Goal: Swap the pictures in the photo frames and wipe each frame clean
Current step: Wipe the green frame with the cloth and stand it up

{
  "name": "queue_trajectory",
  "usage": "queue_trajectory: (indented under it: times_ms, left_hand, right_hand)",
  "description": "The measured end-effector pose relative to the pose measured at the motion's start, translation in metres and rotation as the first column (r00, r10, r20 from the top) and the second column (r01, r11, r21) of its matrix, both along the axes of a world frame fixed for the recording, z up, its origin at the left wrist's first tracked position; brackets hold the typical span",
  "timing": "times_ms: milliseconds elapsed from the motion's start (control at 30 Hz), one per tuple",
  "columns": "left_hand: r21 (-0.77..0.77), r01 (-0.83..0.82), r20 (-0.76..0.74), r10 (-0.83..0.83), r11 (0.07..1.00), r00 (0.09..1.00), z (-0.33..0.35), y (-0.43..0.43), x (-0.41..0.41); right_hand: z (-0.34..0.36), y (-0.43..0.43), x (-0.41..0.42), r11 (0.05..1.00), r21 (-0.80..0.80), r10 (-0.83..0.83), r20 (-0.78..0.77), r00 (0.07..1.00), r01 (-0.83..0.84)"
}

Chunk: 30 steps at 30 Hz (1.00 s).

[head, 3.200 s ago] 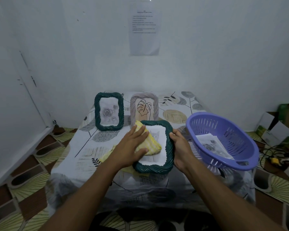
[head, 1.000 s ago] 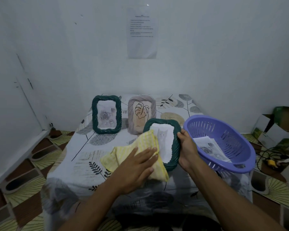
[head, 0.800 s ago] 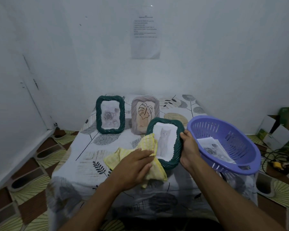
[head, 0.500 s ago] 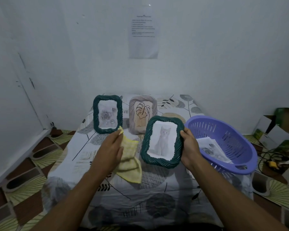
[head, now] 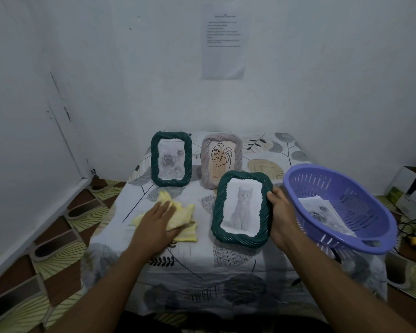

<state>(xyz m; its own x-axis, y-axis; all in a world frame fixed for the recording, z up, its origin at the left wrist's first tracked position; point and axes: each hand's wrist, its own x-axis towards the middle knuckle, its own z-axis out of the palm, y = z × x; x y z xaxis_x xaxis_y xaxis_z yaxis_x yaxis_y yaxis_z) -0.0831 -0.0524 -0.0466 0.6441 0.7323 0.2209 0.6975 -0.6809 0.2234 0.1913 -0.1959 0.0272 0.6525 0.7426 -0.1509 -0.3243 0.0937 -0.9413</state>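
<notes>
My right hand (head: pixel 281 215) grips the right edge of a green rope-rimmed frame (head: pixel 242 209) that shows a grey cat picture and stands upright, tilted slightly, on the table. My left hand (head: pixel 155 227) lies flat on a yellow cloth (head: pixel 181 216) that rests on the table to the frame's left. At the back stand a second green frame (head: pixel 171 159) with a rose picture and a beige frame (head: pixel 222 159) with a leaf drawing.
A purple slotted basket (head: pixel 341 207) holding loose printed pictures (head: pixel 322 210) sits at the table's right edge. The table (head: pixel 202 265) has a leaf-print cover. White walls close in behind and left. Boxes (head: pixel 411 188) and cables lie on the floor at right.
My left hand took the yellow cloth off the cat frame, carried it left and lowered it onto the table. My right hand stood the frame upright, uncovering the cat picture.
</notes>
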Motion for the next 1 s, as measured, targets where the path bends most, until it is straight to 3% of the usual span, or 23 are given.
queue_trajectory:
  times_ms: [133,267,367,433,467,533,633,700,767,1000]
  left_hand:
    - [0.007,-0.119,-0.034,0.119,0.993,0.992,0.001,0.021,-0.034]
    - [-0.004,-0.207,-0.057,0.207,0.978,0.977,0.014,0.012,-0.017]
    - [0.09,-0.111,0.1,0.102,0.99,0.99,0.032,-0.003,0.014]
    - [-0.086,0.063,0.301,-0.034,0.994,0.953,0.05,-0.016,0.046]
    - [-0.243,0.14,0.402,-0.032,0.96,0.915,0.06,-0.023,0.063]
    - [-0.5,0.21,0.56,0.129,0.84,0.818,0.078,-0.034,0.093]
    - [-0.746,0.289,0.619,0.466,0.6,0.632,0.093,-0.037,0.12]
    - [-0.78,0.398,0.621,0.519,0.483,0.588,0.096,-0.04,0.128]
    - [-0.768,0.468,0.64,0.501,0.437,0.583,0.095,-0.043,0.131]
    - [-0.739,0.513,0.673,0.506,0.437,0.539,0.101,-0.031,0.144]
  right_hand:
    - [0.0,0.006,-0.007,1.0,0.001,0.026,0.02,0.999,-0.026]
    - [-0.001,0.012,-0.012,0.999,-0.013,0.043,0.025,0.999,-0.043]
    - [0.003,0.011,-0.013,0.999,-0.01,0.053,0.043,0.998,-0.052]
    - [0.007,0.011,-0.012,0.999,0.006,0.051,0.053,0.997,-0.051]
    - [0.01,0.011,-0.011,0.998,0.019,0.051,0.058,0.997,-0.052]
    - [0.015,0.011,-0.008,0.997,0.05,0.055,0.063,0.996,-0.059]
    - [0.023,0.009,-0.002,0.994,0.072,0.074,0.074,0.994,-0.079]
    - [0.024,0.007,0.001,0.992,0.059,0.101,0.097,0.99,-0.107]
    - [0.024,0.005,0.001,0.99,0.033,0.128,0.131,0.983,-0.134]
    - [0.044,0.009,0.019,0.987,0.04,0.145,0.181,0.973,-0.155]
